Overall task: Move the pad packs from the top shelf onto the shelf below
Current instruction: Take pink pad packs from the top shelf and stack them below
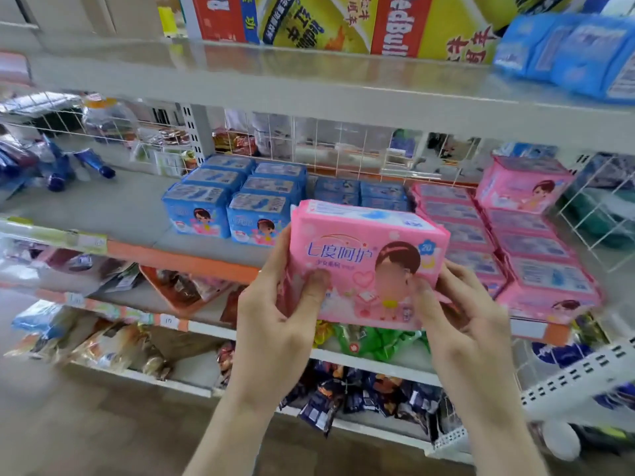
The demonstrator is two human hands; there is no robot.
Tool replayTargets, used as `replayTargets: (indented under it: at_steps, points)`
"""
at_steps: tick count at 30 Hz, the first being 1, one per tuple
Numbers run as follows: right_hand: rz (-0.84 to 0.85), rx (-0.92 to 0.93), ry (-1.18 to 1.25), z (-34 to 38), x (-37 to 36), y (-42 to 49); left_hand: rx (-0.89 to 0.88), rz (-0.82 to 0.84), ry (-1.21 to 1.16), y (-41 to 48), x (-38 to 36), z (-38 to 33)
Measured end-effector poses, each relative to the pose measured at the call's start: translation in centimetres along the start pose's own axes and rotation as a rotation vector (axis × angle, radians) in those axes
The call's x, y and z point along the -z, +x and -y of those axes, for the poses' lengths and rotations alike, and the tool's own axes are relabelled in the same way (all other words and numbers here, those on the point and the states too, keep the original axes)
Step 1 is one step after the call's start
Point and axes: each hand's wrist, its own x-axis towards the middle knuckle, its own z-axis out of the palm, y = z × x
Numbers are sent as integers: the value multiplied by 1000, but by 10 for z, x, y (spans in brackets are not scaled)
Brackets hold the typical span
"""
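Note:
I hold a pink pad pack (pixel 367 249) upright in front of the lower shelf (pixel 192 257), printed face toward me. My left hand (pixel 281 310) grips its left edge and my right hand (pixel 460 314) grips its right edge. On the lower shelf behind it stand blue pad packs (pixel 237 201), darker blue packs (pixel 360 194) and rows of pink pad packs (pixel 536 252), one more pink pack (pixel 522 185) stacked on top. On the top shelf (pixel 275 77) at the right lie several blue pad packs (pixel 567 53).
Red and yellow drink cartons (pixel 309 22) stand at the back of the top shelf. A white wire divider (pixel 598 214) closes off the lower shelf at the right. Blue bottles (pixel 68 166) lie on the left part of that shelf. Snack bags (pixel 113 345) fill the shelves underneath.

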Motion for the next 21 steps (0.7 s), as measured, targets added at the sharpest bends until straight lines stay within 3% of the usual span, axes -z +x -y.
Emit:
replayTargets:
  at_steps: [4,10,21]
  points:
    - [-51,-41,-69,4,-17,-26,38,43,-89,-12,19,9]
    - [-187,-61,-403,12,-38,-54,107,146,-160,-28,40,26]
    - [-116,-41,-547,12,-38,-48,18,189,116,-16,43,38]
